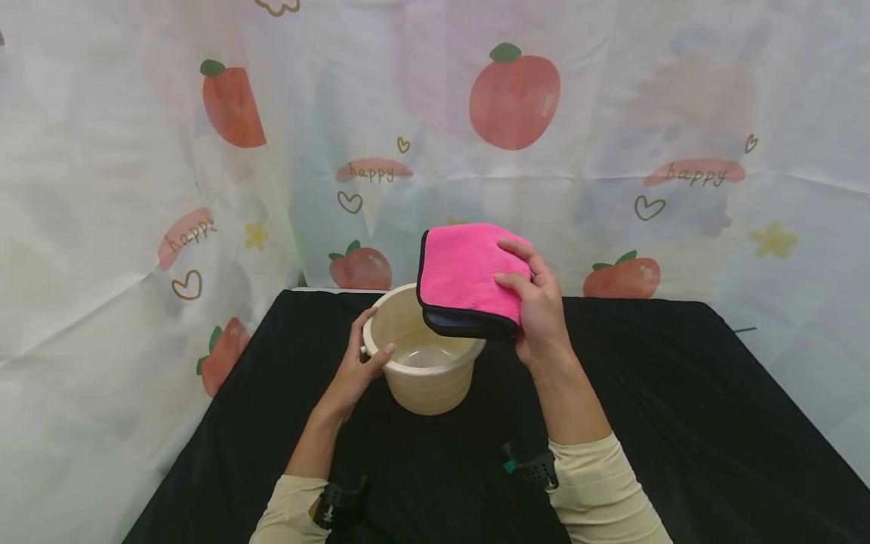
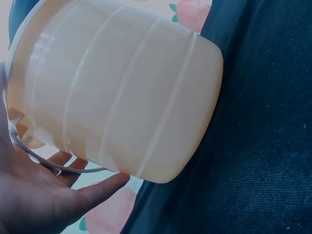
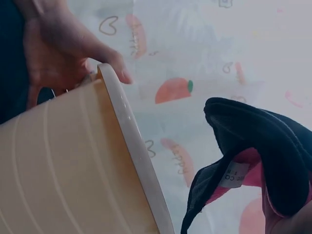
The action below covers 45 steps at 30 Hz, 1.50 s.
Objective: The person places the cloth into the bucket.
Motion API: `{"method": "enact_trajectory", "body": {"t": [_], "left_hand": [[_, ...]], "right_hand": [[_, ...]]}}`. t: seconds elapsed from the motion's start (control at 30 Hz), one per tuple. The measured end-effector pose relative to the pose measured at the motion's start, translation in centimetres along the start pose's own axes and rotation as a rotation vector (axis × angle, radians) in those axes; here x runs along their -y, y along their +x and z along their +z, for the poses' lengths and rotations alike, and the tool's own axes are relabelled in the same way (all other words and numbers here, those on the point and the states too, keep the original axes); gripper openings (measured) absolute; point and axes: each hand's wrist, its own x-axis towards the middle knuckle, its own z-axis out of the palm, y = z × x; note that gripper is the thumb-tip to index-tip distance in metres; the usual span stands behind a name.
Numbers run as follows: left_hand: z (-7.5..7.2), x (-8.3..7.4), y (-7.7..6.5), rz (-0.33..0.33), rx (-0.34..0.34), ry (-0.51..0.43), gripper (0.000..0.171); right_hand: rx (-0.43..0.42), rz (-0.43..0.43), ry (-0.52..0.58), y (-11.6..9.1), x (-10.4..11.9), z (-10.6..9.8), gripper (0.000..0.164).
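A cream plastic bucket (image 1: pixel 430 389) with ridged sides stands on the black-covered table, its mouth tilted a little. My left hand (image 1: pixel 356 370) holds it at the left rim, thumb at the edge; in the left wrist view the fingers lie by the thin bucket handle (image 2: pixel 73 170). Over the right part of the mouth, my right hand (image 1: pixel 541 306) grips a folded pink cloth (image 1: pixel 469 268) with dark edging and a dark underside. A white label (image 3: pixel 234 174) shows inside the cloth's folds in the right wrist view. Part of the bucket's rim is hidden behind the cloth.
A black cloth (image 1: pixel 680 423) covers the table. Behind it and at the sides hangs a pale curtain (image 1: pixel 435 98) printed with red fruit, hearts and the word happy. Both forearms wear dark wrist straps (image 1: pixel 537 467).
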Motion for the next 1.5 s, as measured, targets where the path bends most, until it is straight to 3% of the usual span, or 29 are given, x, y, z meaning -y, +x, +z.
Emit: {"method": "enact_trajectory", "body": {"t": [0.3, 0.53, 0.77, 1.03, 1.5], "left_hand": [[0.0, 0.1, 0.0, -0.011, 0.003, 0.002, 0.068], [0.5, -2.6, -1.0, -0.026, 0.044, 0.020, 0.070], [0.0, -0.3, -0.1, -0.021, 0.020, 0.024, 0.068], [0.2, 0.0, -0.1, -0.013, -0.028, 0.049, 0.066], [0.1, 0.1, -0.1, -0.010, -0.035, 0.049, 0.067]], "right_hand": [[0.117, -0.025, 0.032, -0.4, -0.2, 1.6, 0.042], [0.118, 0.069, -0.031, -0.7, -1.5, 1.9, 0.039], [0.054, 0.146, -0.105, -0.5, -1.9, 1.8, 0.039], [-0.008, 0.203, -0.199, -0.3, -2.6, 1.8, 0.040], [0.074, 0.264, -0.331, -0.3, -2.9, 2.0, 0.043]]}}
